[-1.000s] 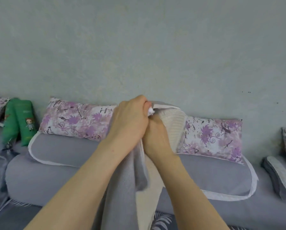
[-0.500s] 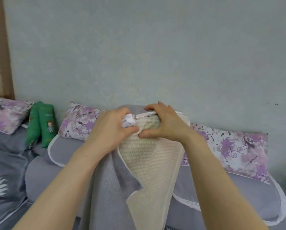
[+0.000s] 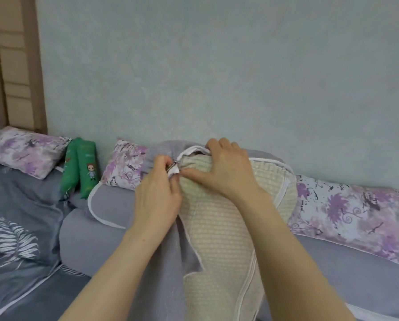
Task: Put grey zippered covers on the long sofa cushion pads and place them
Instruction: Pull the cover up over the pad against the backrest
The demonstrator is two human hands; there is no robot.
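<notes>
The cover (image 3: 168, 262) is plain grey with white piping along the zip edge. The cushion pad (image 3: 217, 239) is cream in a fine grid weave. The pillows (image 3: 346, 212) show a white ground, purple flowers and black scrawled marks. The bolster (image 3: 82, 167) is green with a printed cartoon figure. The bedsheet (image 3: 13, 237) is slate grey-blue with a white leaf print. The wall (image 3: 217, 66) is mottled pale blue-green.

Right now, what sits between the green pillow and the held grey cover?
Head view: a purple floral pillow lies between green pillow and grey cover.
</notes>
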